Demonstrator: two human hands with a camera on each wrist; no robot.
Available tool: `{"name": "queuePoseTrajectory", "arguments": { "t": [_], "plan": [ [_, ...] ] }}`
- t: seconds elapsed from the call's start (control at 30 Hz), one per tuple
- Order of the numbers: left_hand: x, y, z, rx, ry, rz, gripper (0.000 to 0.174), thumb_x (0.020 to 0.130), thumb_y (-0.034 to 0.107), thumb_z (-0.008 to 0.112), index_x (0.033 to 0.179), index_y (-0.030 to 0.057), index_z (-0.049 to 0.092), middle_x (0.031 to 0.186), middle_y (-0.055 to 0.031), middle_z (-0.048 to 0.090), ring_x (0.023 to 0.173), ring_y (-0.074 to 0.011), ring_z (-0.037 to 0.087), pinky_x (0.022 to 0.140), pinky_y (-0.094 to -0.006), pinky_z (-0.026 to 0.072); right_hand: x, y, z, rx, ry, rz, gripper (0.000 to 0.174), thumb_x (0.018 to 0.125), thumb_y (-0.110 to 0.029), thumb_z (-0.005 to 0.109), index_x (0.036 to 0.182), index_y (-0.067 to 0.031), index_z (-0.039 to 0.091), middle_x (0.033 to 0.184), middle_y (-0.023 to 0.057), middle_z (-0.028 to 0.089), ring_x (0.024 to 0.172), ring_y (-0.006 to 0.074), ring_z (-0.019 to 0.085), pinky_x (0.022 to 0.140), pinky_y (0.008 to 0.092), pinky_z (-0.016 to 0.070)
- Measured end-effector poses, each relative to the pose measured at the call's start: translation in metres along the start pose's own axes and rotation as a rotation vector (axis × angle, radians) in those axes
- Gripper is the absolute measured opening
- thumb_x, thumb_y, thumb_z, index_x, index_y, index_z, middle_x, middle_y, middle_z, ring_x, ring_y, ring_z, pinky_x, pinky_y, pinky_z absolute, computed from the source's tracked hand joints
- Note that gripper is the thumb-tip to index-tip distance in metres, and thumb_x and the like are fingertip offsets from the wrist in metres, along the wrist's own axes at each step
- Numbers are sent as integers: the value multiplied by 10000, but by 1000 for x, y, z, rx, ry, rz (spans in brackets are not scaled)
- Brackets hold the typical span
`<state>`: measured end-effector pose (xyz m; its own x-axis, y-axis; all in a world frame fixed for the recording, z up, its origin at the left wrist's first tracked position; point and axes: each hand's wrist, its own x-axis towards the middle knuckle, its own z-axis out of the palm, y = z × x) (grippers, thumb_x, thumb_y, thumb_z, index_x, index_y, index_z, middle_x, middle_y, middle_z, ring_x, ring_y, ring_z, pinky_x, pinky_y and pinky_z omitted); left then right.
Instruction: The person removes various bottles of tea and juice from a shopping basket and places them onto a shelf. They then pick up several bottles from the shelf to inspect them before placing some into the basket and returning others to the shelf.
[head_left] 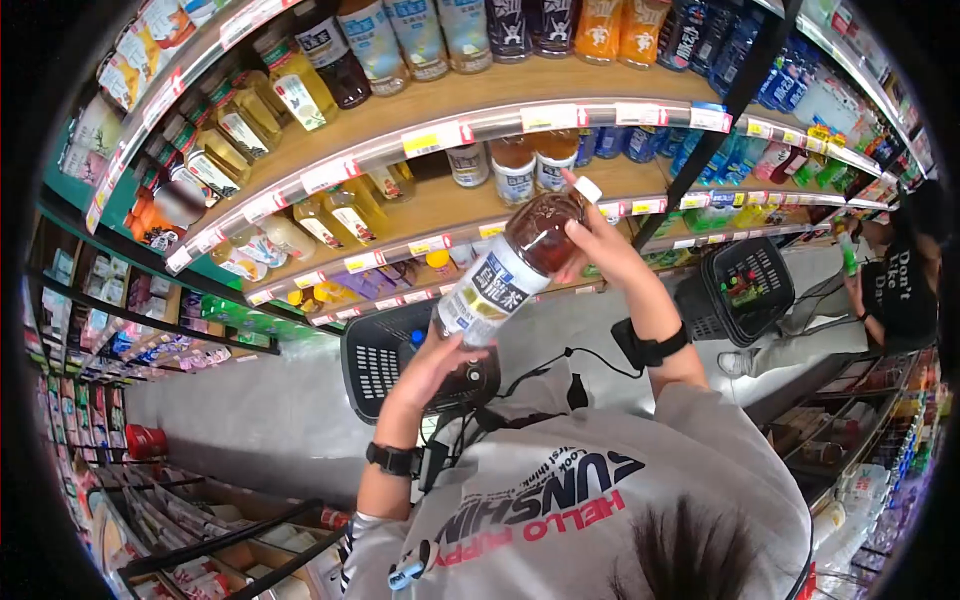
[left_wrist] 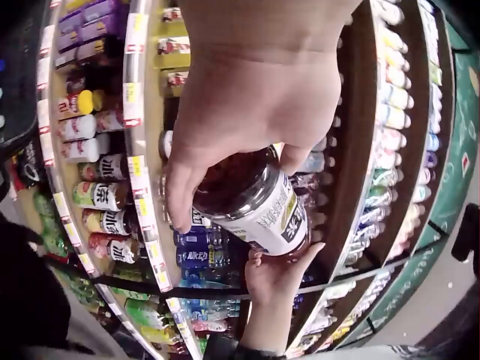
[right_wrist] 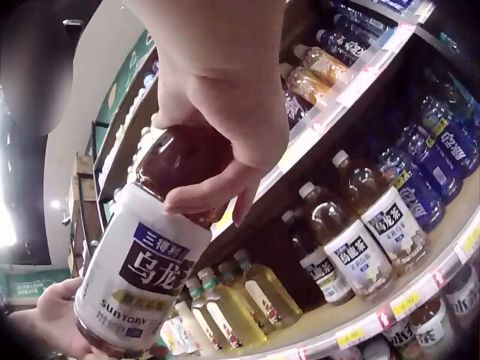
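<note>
Yellowish drink bottles [head_left: 335, 215] fill the shelves on the left. My left hand [head_left: 432, 362] cups the base of the Suntory oolong tea bottle [head_left: 505, 275], fingers curled round it, with a black shopping basket [head_left: 385, 365] right behind. The bottle's tilted in mid-air in front of the shelf. My right hand [head_left: 600, 245] is wrapped round its shoulder under the white cap [head_left: 588, 188]. Further right there's another basket [head_left: 745, 285] and a crouching shopper [head_left: 895, 290].
</note>
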<state>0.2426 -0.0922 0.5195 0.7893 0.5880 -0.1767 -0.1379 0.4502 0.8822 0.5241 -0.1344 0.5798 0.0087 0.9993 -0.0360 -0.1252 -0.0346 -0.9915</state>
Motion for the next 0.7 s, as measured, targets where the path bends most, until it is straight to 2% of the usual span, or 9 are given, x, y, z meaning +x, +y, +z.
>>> {"name": "queuePoseTrajectory", "arguments": {
  "t": [0.07, 0.2, 0.33, 0.37, 0.4, 0.47, 0.53, 0.6, 0.7],
  "plan": [
    [8, 9, 5, 3, -22, -43, 693, 837, 284, 512, 1332, 44, 91, 1247, -192, 392, 1049, -365, 499, 837, -404, 441, 1, -3, -10, 2, 5, -69, 636, 873, -370, 436, 1363, -174, 81, 1155, 172, 463, 752, 269, 619, 539, 292, 541],
    [27, 15, 1, 130, -10, -103, 720, 843, 261, 511, 1348, 71, 35, 1235, -175, 403, 985, -323, 544, 798, -375, 457, 9, 12, -35, 301, -52, 178, 532, 865, -342, 477, 1280, -76, 280, 1105, 187, 506, 751, 304, 621, 641, 356, 551],
    [52, 7, -24, 228, 76, -149, 696, 853, 228, 499, 1363, 80, 48, 1227, -142, 413, 941, -232, 563, 777, -323, 453, 23, 20, -24, 313, 55, 18, 502, 834, -253, 547, 1237, -41, 335, 1093, 139, 516, 866, 264, 595, 645, 373, 552],
    [64, 1, -33, 240, 129, -117, 665, 856, 217, 490, 1362, 72, 83, 1236, -133, 409, 955, -222, 556, 796, -318, 442, 25, 19, -17, 252, 103, -17, 497, 814, -201, 573, 1232, -52, 350, 1094, 110, 516, 896, 237, 578, 621, 359, 552],
    [78, -3, -41, 251, 178, -84, 635, 860, 206, 481, 1361, 64, 119, 1245, -125, 404, 969, -212, 550, 815, -314, 430, 31, 26, -12, 105, 143, -32, 518, 783, -181, 615, 1229, -78, 374, 1114, 82, 509, 946, 223, 553, 712, 345, 518],
    [114, -7, -55, 292, 191, -37, 585, 851, 165, 467, 1350, 50, 184, 1266, -110, 388, 1033, -197, 504, 861, -298, 392, 58, 57, -10, -360, 111, -467, 549, 747, -183, 660, 1223, -100, 399, 1143, 89, 494, 1017, 208, 511, 828, 331, 446],
    [134, 7, -41, 323, 189, 31, 564, 837, 130, 460, 1342, 39, 227, 1284, -99, 373, 1091, -189, 455, 896, -285, 359, 70, 53, 1, -700, 127, -553, 617, 688, -209, 703, 1222, -111, 410, 1226, 185, 417, 1124, 307, 435, 906, 360, 381],
    [135, 42, -5, 345, 185, 127, 566, 816, 100, 461, 1336, 30, 247, 1298, -92, 359, 1144, -186, 401, 920, -276, 331, 79, 44, 13, -780, 130, -424, 621, 673, -225, 709, 1216, -134, 421, 1269, 208, 359, 1156, 370, 379, 925, 383, 361],
    [151, 40, -23, 283, 204, 108, 639, 776, 14, 444, 1356, 35, 176, 1317, -98, 326, 1174, -175, 358, 925, -267, 323, 105, 53, 9, -681, 71, -435, 602, 681, -241, 701, 1212, -156, 429, 1294, 207, 325, 1171, 386, 350, 938, 394, 347]
  ]
}}
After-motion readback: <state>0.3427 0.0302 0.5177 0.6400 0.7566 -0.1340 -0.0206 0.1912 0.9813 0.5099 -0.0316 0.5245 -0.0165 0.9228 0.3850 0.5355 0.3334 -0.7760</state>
